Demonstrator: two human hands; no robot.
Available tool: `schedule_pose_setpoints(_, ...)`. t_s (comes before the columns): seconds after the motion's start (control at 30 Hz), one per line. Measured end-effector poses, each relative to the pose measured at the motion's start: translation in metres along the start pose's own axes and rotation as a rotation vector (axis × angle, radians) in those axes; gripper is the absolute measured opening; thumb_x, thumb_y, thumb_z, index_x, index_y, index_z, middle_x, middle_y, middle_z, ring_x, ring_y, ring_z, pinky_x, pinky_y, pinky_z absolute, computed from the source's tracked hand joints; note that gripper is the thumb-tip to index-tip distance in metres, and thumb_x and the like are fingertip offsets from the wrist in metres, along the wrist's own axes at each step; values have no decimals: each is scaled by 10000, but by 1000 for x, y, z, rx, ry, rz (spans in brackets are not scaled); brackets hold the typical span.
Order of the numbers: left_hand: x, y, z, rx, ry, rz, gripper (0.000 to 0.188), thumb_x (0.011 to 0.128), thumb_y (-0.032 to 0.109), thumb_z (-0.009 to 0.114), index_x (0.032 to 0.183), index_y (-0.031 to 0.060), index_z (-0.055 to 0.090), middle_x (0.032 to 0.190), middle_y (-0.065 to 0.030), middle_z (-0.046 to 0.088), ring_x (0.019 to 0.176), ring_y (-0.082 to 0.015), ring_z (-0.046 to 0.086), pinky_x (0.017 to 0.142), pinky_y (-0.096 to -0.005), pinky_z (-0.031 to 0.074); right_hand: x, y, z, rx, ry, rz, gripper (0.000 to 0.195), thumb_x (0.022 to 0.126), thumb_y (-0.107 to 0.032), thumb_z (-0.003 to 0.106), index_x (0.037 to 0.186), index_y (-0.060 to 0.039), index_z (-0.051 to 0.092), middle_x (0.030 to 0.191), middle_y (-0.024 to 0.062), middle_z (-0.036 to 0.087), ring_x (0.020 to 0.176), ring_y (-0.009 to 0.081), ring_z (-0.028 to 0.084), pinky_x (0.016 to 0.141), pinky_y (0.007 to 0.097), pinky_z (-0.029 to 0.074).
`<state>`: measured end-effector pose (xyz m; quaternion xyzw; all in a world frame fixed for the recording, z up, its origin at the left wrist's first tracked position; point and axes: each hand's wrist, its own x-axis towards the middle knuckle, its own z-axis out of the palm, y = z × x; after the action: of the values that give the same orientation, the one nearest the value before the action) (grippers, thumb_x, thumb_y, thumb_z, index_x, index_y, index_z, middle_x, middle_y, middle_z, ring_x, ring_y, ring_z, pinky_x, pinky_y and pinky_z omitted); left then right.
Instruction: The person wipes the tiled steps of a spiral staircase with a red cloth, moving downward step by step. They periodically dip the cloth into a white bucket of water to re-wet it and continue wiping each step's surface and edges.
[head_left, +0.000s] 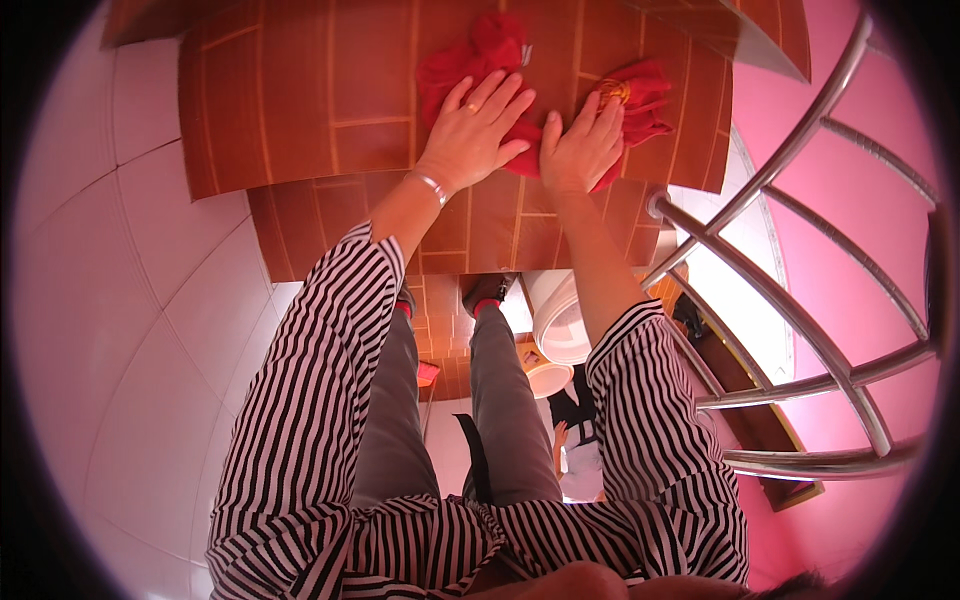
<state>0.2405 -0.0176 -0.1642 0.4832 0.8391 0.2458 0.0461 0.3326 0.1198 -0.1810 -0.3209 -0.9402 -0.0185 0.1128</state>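
A red cloth lies bunched across a brown stair step with a tile pattern. My left hand, with a ring and a bracelet, rests flat on the cloth's left part, fingers spread. Against its right part presses my right hand, palm down, thumb apart from the fingers. Just beyond the right fingertips, a yellow-orange tie or band sits on the gathered end of the cloth. Neither palm's underside can be seen.
Metal stair railings curve along the right side. White tiled wall stands at the left. Lower steps lie under my arms. Below are a white bucket, another round container, a red dustpan or brush head and part of another person.
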Motion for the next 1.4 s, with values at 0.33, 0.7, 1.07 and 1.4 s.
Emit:
schedule_pose_setpoints(0.33,-92,-93,-72,104,42,-190,678,688,336,666,1290,131,430,1373,-63,371,1279,-224,323,1041,-432,252,-28,-153,-12,136,-237,-208,619,832,-387,457,1329,-32,359,1405,191,271,1325,331,201,1046,503,178)
schedule_pose_setpoints(0.7,-115,-135,-99,155,40,-261,627,736,271,609,1300,96,400,1373,-100,362,1286,-260,312,1056,-441,224,-30,-213,-12,304,-271,-392,536,829,-288,474,1304,-49,400,1404,137,298,1322,281,226,1041,476,193)
schedule_pose_setpoints(1.07,-57,-101,-55,234,523,-797,283,785,253,548,1021,109,606,1102,-79,576,1049,-281,501,884,-422,379,-32,-206,-6,737,-166,-311,391,803,-187,488,1174,-66,495,1301,133,433,1261,280,348,1043,438,252)
schedule_pose_setpoints(1.4,-61,-102,-52,461,523,-684,323,789,291,504,1048,128,606,1123,-70,575,1059,-275,509,902,-409,383,-75,-115,-64,862,-150,-339,254,727,-147,595,981,-139,611,1231,96,510,1175,243,457,1028,446,282)
